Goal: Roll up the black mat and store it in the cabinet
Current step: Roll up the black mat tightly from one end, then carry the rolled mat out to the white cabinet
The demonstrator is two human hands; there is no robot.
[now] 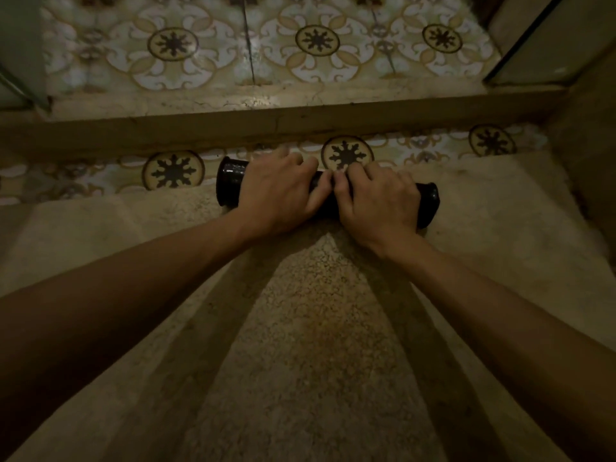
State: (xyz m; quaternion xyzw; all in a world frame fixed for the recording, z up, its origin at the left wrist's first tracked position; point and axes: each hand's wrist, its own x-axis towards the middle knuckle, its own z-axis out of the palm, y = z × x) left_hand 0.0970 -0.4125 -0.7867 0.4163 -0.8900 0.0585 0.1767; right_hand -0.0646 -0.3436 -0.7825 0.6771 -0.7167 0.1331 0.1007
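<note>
The black mat [230, 185] lies rolled into a tight tube on the speckled floor, its long axis running left to right. My left hand [280, 191] presses down on the roll's left half, fingers curled over the top. My right hand [376, 201] grips the right half, fingers wrapped over it. The two hands touch at the roll's middle. Only the roll's two ends show: the left end and the right end [430, 201]. No cabinet can be made out for certain.
A raised stone step [266, 125] crosses the view just beyond the roll, with patterned floral tiles [316, 41] above it. A glass-edged panel [540, 45] stands at the upper right, another pale panel [20, 51] at the upper left.
</note>
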